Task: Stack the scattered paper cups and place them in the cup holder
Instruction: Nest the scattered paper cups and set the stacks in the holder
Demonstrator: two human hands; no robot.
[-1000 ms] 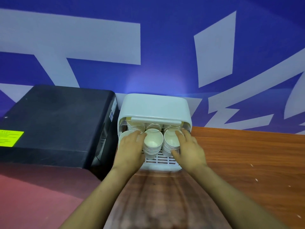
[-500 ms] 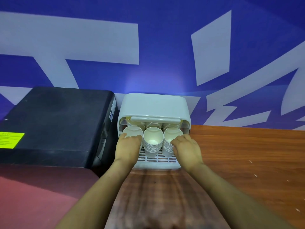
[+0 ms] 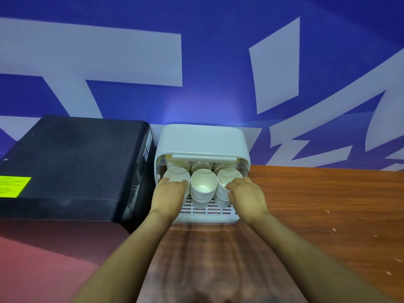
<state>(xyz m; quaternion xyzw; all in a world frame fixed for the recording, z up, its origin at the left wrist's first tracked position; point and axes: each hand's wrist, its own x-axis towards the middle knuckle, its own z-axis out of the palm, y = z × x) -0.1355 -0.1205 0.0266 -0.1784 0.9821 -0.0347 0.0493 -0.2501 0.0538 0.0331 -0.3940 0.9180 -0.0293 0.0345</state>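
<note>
On the wooden counter (image 3: 317,204), the left hand (image 3: 168,196) is seen curled over the left cup stack (image 3: 176,176) and the right hand (image 3: 247,196) curled against the side of the right cup stack (image 3: 227,182), each stack being gripped where it lies on the slatted tray of the white cup holder (image 3: 202,141). Compared with a second ago, both hands have been drawn back from the cup mouths, so all three rims are now exposed, the middle cup stack (image 3: 203,186) being left untouched between them. Behind, the black machine (image 3: 72,158) and the blue-and-white wall (image 3: 196,62) are unchanged.
</note>
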